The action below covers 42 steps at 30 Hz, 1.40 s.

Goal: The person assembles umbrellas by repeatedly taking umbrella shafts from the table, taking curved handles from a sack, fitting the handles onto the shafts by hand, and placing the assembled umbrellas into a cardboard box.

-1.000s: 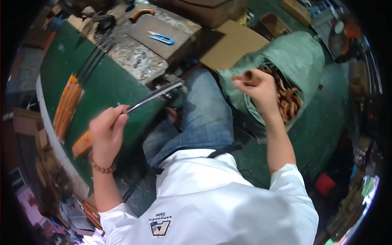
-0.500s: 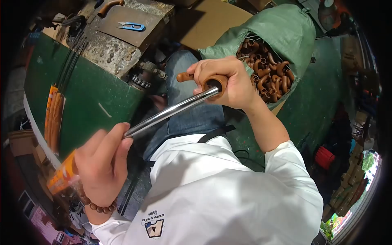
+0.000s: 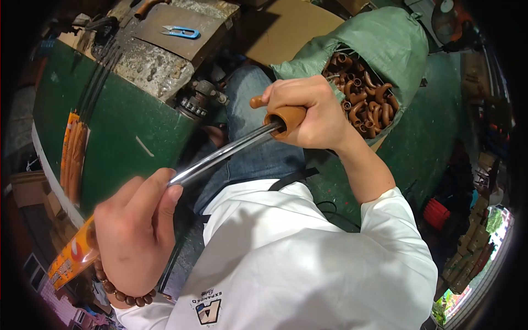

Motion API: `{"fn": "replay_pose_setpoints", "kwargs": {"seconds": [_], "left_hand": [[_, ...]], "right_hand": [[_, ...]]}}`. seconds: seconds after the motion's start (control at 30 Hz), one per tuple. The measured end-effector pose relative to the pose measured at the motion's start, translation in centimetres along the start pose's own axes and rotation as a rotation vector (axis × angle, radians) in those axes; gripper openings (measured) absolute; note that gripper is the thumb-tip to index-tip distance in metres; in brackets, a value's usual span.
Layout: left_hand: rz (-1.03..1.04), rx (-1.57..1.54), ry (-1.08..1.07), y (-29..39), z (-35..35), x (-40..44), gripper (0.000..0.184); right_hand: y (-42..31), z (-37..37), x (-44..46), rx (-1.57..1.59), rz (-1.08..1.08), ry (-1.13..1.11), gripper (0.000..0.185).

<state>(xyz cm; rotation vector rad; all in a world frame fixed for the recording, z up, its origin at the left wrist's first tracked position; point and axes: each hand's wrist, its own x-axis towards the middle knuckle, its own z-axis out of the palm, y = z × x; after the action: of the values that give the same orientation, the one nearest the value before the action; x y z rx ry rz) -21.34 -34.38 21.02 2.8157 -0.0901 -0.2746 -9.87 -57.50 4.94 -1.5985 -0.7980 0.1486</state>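
Observation:
Between the thumb and fingers of my left hand (image 3: 137, 225) is one end of a shiny metal rod (image 3: 220, 154). The rod's other end sits in the round opening of a brown curved piece (image 3: 290, 118), which my right hand (image 3: 311, 110) grips with wrapped fingers. A rounded brown tip of the piece pokes out beyond the fingers. An orange printed wrapper (image 3: 74, 253) shows beside my left wrist. Behind my right hand lies a green woven sack (image 3: 379, 38), its opening full of similar brown curved pieces (image 3: 366, 102).
Blue thread snips (image 3: 181, 32) lie on a worn board at the upper left. Orange-wrapped brown sticks (image 3: 71, 159) with dark rods rest on the green table (image 3: 126, 121). A metal clamp-like fitting (image 3: 201, 99) is at its edge. Cardboard (image 3: 291, 27) lies behind my knee.
My right hand has come from the sack to the middle with the brown piece. The rod's far end has entered its opening, and my left hand has moved lower.

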Motion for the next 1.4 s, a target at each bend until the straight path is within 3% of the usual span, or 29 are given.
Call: {"fn": "replay_pose_setpoints", "kwargs": {"seconds": [0.17,0.23,0.3,0.33,0.4,0.57,0.63,0.73,0.9,1.07,1.23,1.4], "left_hand": [[-0.025,-0.028,-0.003,-0.6,-0.1,0.8,0.015],[0.048,-0.145,-0.052,-1.2,1.2,1.3,0.001],[0.111,-0.152,-0.069,-2.2,1.9,1.9,0.009],[0.147,-0.105,0.03,-2.5,2.7,2.2,0.01],[0.093,-0.021,-0.112,-3.9,3.6,3.3,0.012],[0.275,0.173,0.31,-6.7,6.1,4.0,0.031],[0.194,0.255,0.344,-7.9,4.2,2.9,0.052],[0.198,0.315,0.395,-13.1,5.5,1.8,0.046],[0.183,0.364,0.497,-14.0,4.7,1.8,0.031],[0.035,0.482,0.408,-15.1,7.5,1.6,0.02],[0.198,0.505,0.642,-14.6,6.3,2.9,0.024],[0.143,0.557,0.491,-14.2,4.3,3.4,0.025]], "right_hand": [[-1.6,-0.1,0.5,-0.242,-0.087,-0.018,0.02],[-1.9,1.2,0.6,-0.374,-0.072,-0.052,0.018],[-1.2,1.4,0.8,-0.422,-0.078,-0.034,0.016],[-1.2,1.7,1.0,-0.434,-0.064,-0.002,0.014],[-0.3,1.7,1.7,-0.45,-0.025,-0.004,0.013],[1.2,2.4,2.4,-0.43,0.026,0.052,0.01],[1.4,1.9,2.5,-0.42,0.02,0.064,0.009],[2.0,0.7,1.9,-0.415,0.031,0.094,0.009],[1.3,0.8,1.2,-0.41,0.079,0.055,0.008],[0.7,0.6,0.6,-0.428,0.105,0.058,0.008],[1.0,-0.4,-0.5,-0.313,0.168,0.118,0.007],[-0.3,-1.4,1.1,-0.365,0.131,0.084,0.009]]}}
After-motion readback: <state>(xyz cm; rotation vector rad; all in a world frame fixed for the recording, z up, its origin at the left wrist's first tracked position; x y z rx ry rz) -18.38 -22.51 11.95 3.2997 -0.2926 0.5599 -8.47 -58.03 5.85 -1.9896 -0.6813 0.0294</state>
